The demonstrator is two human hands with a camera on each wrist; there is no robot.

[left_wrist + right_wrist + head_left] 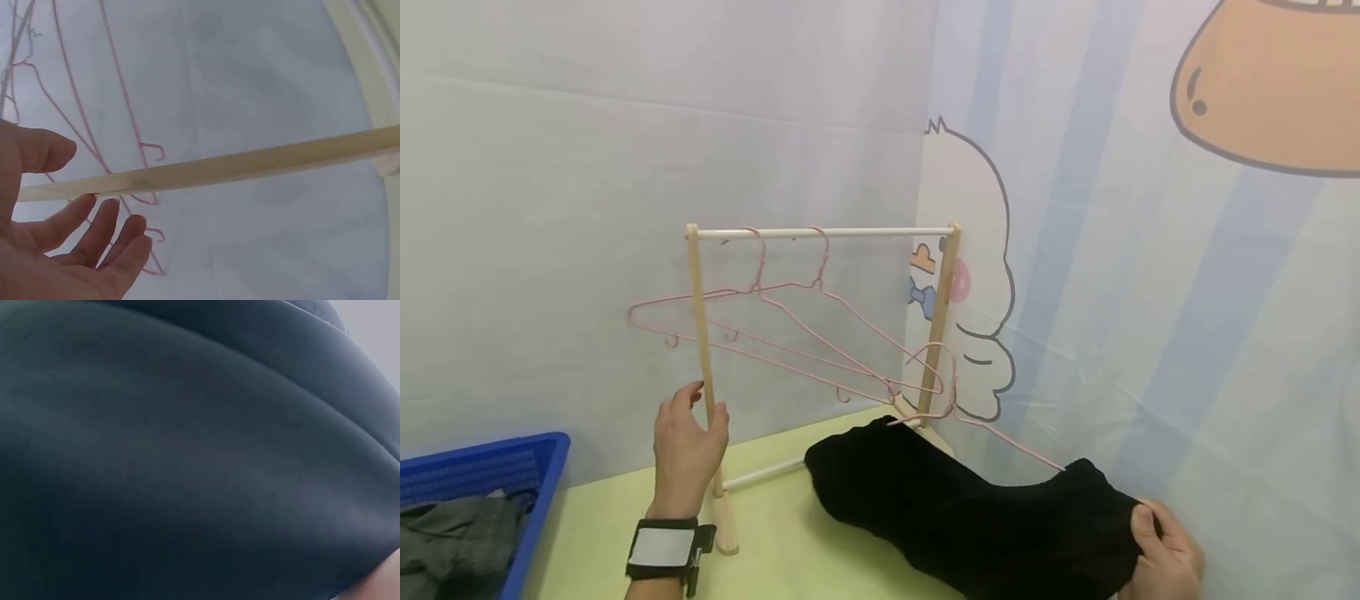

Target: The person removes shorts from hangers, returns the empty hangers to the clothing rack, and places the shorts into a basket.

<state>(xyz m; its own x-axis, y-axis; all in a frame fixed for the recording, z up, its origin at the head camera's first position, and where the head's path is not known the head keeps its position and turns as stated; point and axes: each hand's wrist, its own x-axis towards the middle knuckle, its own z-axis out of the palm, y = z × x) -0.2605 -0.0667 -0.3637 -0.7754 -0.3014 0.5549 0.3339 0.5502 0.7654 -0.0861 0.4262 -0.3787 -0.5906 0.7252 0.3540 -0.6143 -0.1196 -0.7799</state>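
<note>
My right hand (1167, 550) pinches the right edge of a black garment (992, 525), thumb on top. A pink hanger (1011, 442) runs into the garment's neckline, its hook standing free above the cloth. In the right wrist view the dark cloth (187, 450) fills nearly everything. My left hand (688, 446) is raised at the left wooden post of a small clothes rack (700, 333), fingers spread and loosely bent, holding nothing. The left wrist view shows its fingertips (128, 234) close to the post (219, 169); whether they touch is unclear.
Two bare pink hangers (790, 300) hang from the rack's white top rail (865, 232). At the left stands a blue basket (542, 500) with grey clothing (456, 542) inside. Pale fabric walls rise behind and to the right of the yellow-green table (610, 533).
</note>
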